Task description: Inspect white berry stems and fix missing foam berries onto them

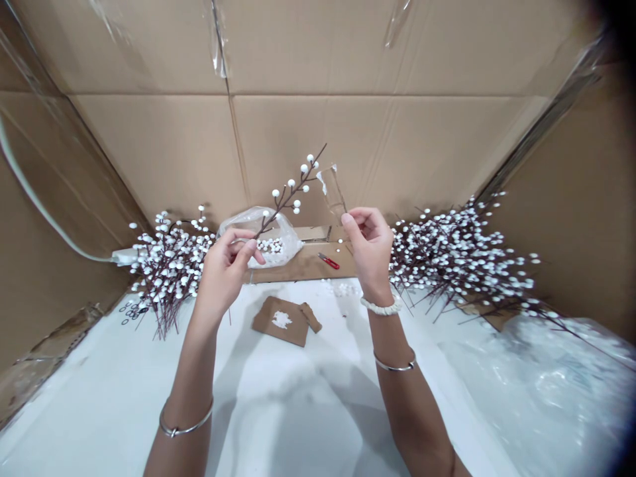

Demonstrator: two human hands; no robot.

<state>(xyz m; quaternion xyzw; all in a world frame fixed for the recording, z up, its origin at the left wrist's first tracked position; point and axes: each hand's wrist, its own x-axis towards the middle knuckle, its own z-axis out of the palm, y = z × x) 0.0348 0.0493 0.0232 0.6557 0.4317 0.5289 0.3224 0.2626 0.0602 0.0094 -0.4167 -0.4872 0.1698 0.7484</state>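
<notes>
My left hand (226, 273) grips the lower stem of a dark artificial branch with round white berries (291, 195), which slants up and to the right. My right hand (368, 248) pinches the lower end of a small clear plastic sleeve (331, 190) between its fingertips, close to the branch's tip. A clear plastic bag of loose white berries (281, 246) lies just beyond my left hand. Red-handled snips (328, 261) rest on a cardboard sheet between my hands.
Large heaps of white-berry branches (169, 273) (462, 258) lie left and right. Nearby are a cardboard piece (281, 321), small black rings (130, 311) and a plastic sheet (541, 391). Cardboard walls (298, 132) rise behind the white table (278, 411).
</notes>
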